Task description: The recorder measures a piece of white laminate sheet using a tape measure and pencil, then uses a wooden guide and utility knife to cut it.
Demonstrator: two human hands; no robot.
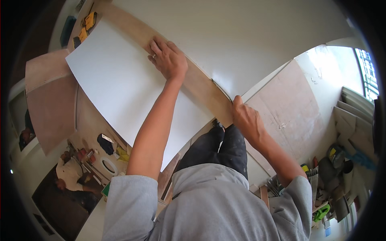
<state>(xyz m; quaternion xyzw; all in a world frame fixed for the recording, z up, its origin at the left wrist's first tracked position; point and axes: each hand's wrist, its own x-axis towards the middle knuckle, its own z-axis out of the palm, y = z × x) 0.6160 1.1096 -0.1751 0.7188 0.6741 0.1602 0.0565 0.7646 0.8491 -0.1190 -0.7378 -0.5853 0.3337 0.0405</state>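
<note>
A long tan wooden strip (201, 90) runs slantwise from the upper left down to the near right, over a white sheet (116, 68). My left hand (168, 59) lies on the strip around its middle, fingers spread and somewhat bent, pressing its surface. At the strip's near right end my right hand (248, 119) is closed on its edge, thumb upward; the undersides of its fingers are hidden. A thin dark line shows along the strip's far edge just ahead of that hand. The sheet's near corner reaches beneath my left forearm.
A large pale panel (257, 32) lies beyond the strip. Yellow-and-black tools (85, 28) sit at the far left. A pinkish board (285, 116) leans at right, near stacked offcuts (354, 124) and clutter. Lower left, a roll of tape (109, 165) lies among tools; a reflective dark panel (68, 197) shows a person.
</note>
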